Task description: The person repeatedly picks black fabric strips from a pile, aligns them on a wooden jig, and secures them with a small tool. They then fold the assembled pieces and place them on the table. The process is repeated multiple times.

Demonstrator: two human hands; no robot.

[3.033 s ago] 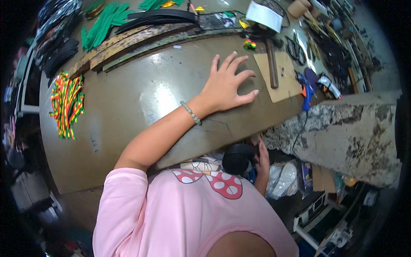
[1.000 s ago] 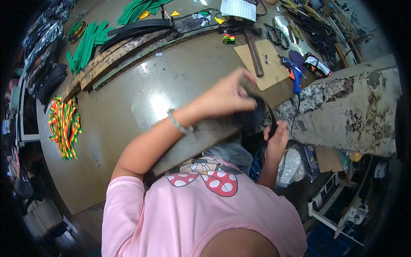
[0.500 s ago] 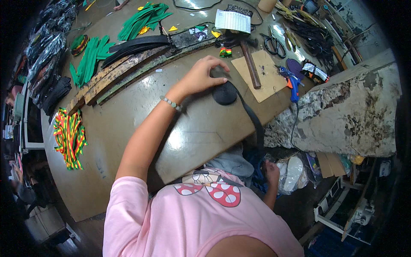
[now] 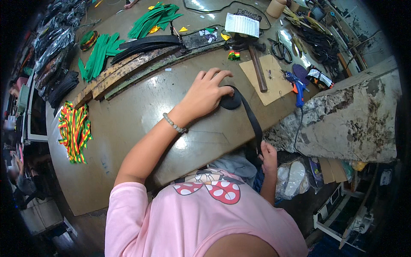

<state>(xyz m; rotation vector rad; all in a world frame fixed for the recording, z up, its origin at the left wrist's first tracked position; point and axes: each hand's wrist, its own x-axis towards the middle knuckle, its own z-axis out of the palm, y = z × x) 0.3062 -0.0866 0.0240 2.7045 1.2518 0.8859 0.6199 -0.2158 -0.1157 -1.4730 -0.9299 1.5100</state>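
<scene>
My left hand reaches out over the brown worktable and presses down on a small black roll of strap, fingers spread over its top. A beaded bracelet sits on that wrist. From the roll a black strap runs back across the table to its near edge. There my right hand grips the strap just below the edge, next to my pink shirt.
A hammer lies on a cardboard piece right of the roll, with a blue glue gun and scissors beyond. Green strips and striped ribbons lie left. A worn stone block stands on the right.
My left hand took the black roll from the table's near edge and moved it out onto the table. The strap now trails back to my right hand at the edge.
</scene>
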